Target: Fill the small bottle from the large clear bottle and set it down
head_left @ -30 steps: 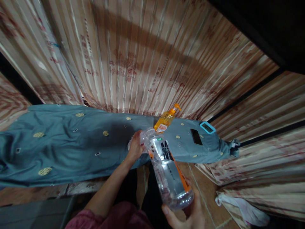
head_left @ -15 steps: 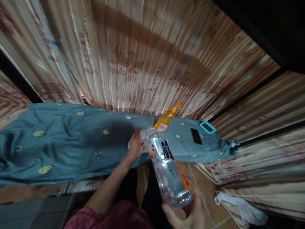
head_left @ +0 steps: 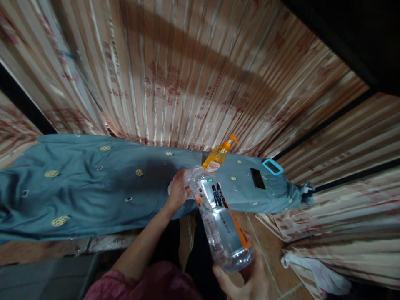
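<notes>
My right hand grips the base of a large clear plastic bottle with an orange and black label, tilted so its mouth points forward. At the bottle's mouth my left hand is closed on a bit of white material, resting on the teal cloth spread over a long surface. An orange pump bottle stands just beyond the clear bottle's mouth.
A dark phone and a small blue-framed device lie on the teal cloth at the right. Striped patterned curtains hang behind and to the right. White fabric lies on the tiled floor at lower right.
Almost nothing has moved; the view shifted slightly and both hands keep their hold.
</notes>
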Motion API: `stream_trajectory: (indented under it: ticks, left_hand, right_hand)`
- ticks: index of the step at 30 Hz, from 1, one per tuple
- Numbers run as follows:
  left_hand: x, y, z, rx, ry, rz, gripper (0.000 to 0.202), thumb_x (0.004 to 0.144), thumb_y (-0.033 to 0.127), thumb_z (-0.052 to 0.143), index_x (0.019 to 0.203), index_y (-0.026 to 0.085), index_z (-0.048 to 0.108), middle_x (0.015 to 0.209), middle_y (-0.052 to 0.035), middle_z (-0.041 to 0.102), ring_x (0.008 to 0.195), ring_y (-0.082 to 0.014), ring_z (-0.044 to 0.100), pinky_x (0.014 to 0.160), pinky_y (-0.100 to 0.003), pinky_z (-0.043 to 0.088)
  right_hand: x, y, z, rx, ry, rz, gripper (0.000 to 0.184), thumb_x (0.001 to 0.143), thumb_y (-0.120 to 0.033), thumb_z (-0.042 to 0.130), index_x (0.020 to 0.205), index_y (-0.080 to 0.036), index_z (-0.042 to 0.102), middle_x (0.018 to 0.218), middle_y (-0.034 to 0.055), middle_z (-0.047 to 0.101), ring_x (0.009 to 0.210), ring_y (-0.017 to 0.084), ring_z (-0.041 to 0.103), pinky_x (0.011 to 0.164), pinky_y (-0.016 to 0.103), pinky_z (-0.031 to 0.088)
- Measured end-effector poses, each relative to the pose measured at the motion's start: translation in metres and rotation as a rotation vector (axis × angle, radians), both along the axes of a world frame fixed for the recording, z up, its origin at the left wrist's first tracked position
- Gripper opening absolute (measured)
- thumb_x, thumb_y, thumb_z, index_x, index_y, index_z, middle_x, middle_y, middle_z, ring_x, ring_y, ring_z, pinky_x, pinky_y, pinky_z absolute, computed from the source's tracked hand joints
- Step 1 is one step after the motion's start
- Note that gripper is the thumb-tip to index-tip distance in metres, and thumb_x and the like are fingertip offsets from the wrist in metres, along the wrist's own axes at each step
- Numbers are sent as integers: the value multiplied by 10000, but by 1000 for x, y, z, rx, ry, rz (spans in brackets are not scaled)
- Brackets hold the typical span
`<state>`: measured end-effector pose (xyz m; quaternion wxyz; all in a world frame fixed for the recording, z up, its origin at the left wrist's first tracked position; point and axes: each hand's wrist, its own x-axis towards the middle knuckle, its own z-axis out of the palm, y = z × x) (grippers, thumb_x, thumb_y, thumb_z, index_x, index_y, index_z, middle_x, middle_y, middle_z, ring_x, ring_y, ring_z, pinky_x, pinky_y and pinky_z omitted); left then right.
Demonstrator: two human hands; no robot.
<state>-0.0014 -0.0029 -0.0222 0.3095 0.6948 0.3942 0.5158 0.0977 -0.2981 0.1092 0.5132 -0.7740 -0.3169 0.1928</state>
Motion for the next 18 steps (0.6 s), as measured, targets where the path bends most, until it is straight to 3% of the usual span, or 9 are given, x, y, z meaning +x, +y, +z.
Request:
stream_trajectory:
  ticks: [7,18]
  left_hand:
    - [1,0,-3,15,-12,20,516,827,185,737,1336,223,661,1245,-118,738,1199,-346,722,1112,-559,625]
    - [3,2,-8,15,-36,6,453,836,183,752,1282,211,674,1240,-143,731,1202,-377,717,1105,-579,610]
  right_hand:
    - [-1,0,-1,42,-14,2,954,739,-592,959,1510,-214,543,1267,192,880,1102,408,885,919,465,713]
    - [-1,1,3,3,-17,-2,945,740,-576,938,1513,-208,537,1191,170,897,1011,395,899,866,451,706]
